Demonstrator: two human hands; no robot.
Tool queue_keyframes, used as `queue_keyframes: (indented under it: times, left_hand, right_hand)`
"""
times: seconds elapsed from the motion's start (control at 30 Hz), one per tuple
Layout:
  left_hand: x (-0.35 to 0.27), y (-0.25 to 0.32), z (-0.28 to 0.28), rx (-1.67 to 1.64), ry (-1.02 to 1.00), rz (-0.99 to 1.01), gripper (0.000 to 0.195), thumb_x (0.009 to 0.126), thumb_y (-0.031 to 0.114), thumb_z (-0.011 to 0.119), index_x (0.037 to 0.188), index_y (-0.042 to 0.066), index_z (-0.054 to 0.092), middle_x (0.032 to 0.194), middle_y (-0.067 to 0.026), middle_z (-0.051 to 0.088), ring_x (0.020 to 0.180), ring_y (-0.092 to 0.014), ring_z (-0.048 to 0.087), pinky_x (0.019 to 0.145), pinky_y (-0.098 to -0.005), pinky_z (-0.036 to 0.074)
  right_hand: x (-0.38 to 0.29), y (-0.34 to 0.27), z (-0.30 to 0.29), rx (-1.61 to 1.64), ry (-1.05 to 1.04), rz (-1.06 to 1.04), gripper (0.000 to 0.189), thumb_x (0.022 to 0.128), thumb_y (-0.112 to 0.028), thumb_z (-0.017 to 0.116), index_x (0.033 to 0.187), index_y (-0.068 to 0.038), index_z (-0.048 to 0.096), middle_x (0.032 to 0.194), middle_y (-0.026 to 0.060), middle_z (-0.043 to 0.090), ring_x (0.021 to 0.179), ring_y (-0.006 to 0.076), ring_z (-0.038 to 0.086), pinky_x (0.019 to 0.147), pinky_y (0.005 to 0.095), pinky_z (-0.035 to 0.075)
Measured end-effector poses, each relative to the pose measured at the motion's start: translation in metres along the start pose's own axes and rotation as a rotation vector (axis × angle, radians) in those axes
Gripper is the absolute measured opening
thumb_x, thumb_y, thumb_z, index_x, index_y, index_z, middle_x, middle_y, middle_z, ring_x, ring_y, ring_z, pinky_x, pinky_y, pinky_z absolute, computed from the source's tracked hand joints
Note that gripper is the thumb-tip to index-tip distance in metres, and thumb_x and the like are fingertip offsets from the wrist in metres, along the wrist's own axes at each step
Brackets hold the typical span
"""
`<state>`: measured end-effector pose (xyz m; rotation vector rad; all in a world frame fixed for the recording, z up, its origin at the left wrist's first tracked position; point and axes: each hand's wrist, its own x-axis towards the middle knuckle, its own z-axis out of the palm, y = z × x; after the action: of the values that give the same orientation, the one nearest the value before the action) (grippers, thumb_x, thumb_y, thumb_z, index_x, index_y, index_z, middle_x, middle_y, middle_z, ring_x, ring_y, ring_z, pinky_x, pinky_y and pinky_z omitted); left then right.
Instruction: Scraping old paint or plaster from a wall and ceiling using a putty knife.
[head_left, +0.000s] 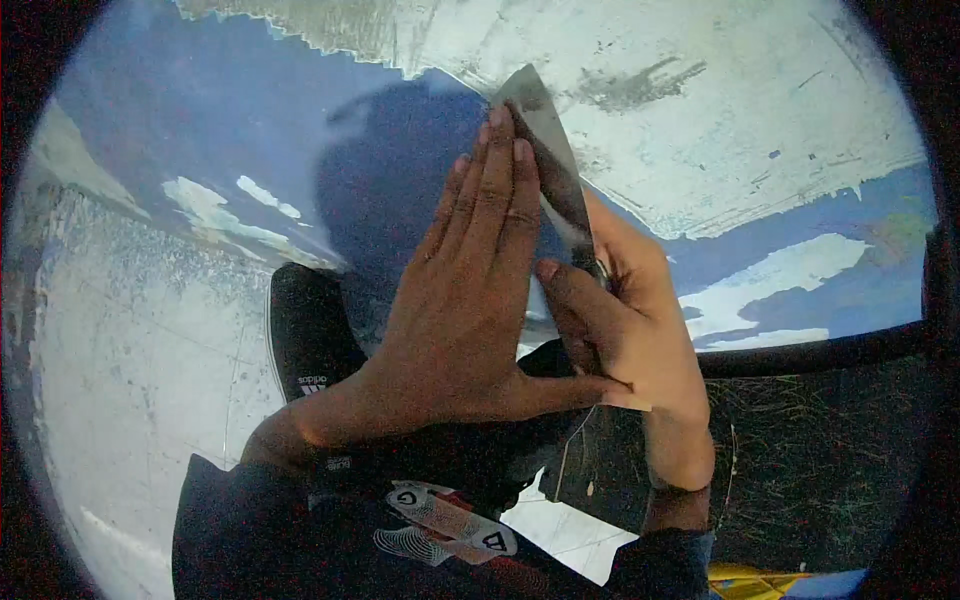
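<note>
My left hand (465, 300) is laid out flat, its long fingers side by side and the thumb stretched across to my right hand (637, 315). Its fingertips lie along the left edge of a thin grey pointed sheet (551, 142), whose material I cannot tell. My right hand curls around the lower right part of this sheet, thumb towards the left hand. The sheet's tip points away from me, and its lower part is hidden by the hands. Behind both hands spreads a blue and pale surface (225, 97) with ragged colour borders and a dark shadow.
A dark clothed leg (311, 322) is at the left, beside a worn pale surface (150, 330). A dark textured area (810, 457) lies at the right, past a dark edge (810, 356). Near the bottom are a white flat patch (570, 532) and a yellow item (754, 583).
</note>
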<state>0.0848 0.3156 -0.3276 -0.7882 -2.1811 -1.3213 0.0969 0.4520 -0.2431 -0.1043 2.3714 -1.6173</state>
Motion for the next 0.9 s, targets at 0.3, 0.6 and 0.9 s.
queue_keyframes:
  times: [0.3, 0.6, 0.9]
  left_hand:
    - [-0.001, -0.003, -0.010, 0.099, -0.028, 0.043, 0.130, 0.062, 0.068, 0.071, 0.143, -0.010, 0.007, 0.148, -0.0351, 0.007, 0.139, -0.047, 0.012, 0.112, -0.0526, 0.015]
    - [-0.005, -0.001, -0.007, 0.147, -0.009, 0.038, 0.132, 0.062, 0.074, 0.067, 0.142, -0.012, 0.006, 0.148, -0.0353, 0.006, 0.138, -0.048, 0.012, 0.113, -0.0516, 0.014]
    - [-0.002, 0.001, -0.013, 0.312, -0.049, 0.044, 0.127, 0.072, 0.083, 0.044, 0.139, -0.018, 0.007, 0.146, -0.0379, 0.005, 0.139, -0.047, 0.009, 0.114, -0.0492, 0.012]
  right_hand:
    - [0.005, 0.002, 0.000, -0.116, -0.058, -0.186, 0.057, 0.083, 0.007, 0.044, 0.138, -0.007, 0.043, 0.073, -0.0037, 0.049, 0.056, 0.0027, 0.039, 0.050, 0.0202, 0.034]
    - [0.005, 0.006, 0.003, -0.182, -0.058, -0.315, 0.054, 0.083, 0.005, 0.045, 0.136, -0.006, 0.044, 0.071, -0.0018, 0.049, 0.059, 0.0044, 0.041, 0.052, 0.0224, 0.037]
    - [0.013, 0.006, 0.005, -0.178, -0.060, -0.284, 0.053, 0.085, 0.001, 0.045, 0.137, -0.007, 0.044, 0.066, -0.0029, 0.047, 0.055, 0.0037, 0.042, 0.049, 0.0215, 0.036]
